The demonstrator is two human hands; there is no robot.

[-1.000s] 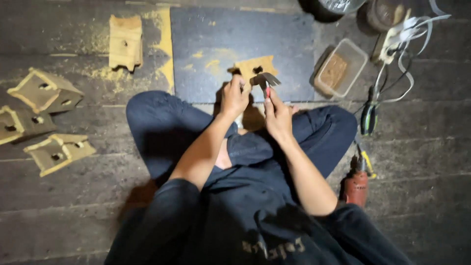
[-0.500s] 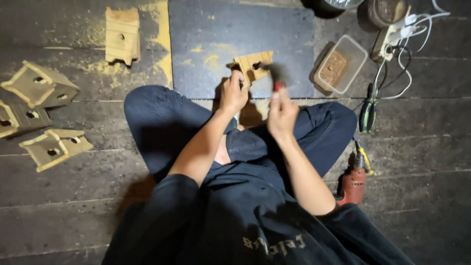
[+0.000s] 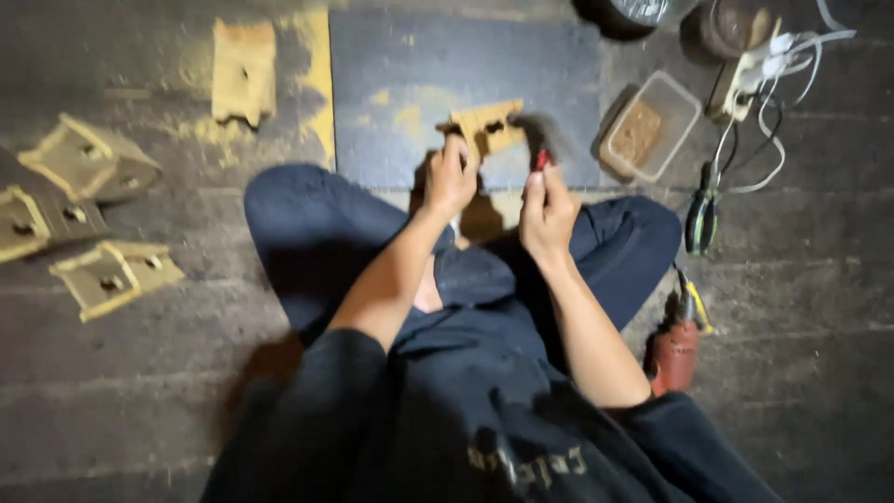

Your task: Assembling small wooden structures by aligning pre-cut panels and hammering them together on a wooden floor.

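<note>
Dark plank floor, sawdust. Left hand (image 3: 451, 177) clamped on notched tan wooden piece (image 3: 488, 126); right hand (image 3: 547, 210) gripping blurred red-handled hammer (image 3: 543, 149), swung lower than before.

dim, warm light falling from above, dark corners and edges, deep shadow under the legs, soft overall focus, motion blur on the right hand (image 3: 548, 207) and its tool, faint glare on the white cables (image 3: 778, 56)

A tan wooden piece (image 3: 488, 126) with holes is held tilted above the near edge of a dark mat (image 3: 400, 56); a red-handled tool (image 3: 543, 149) is blurred beside it.
</note>
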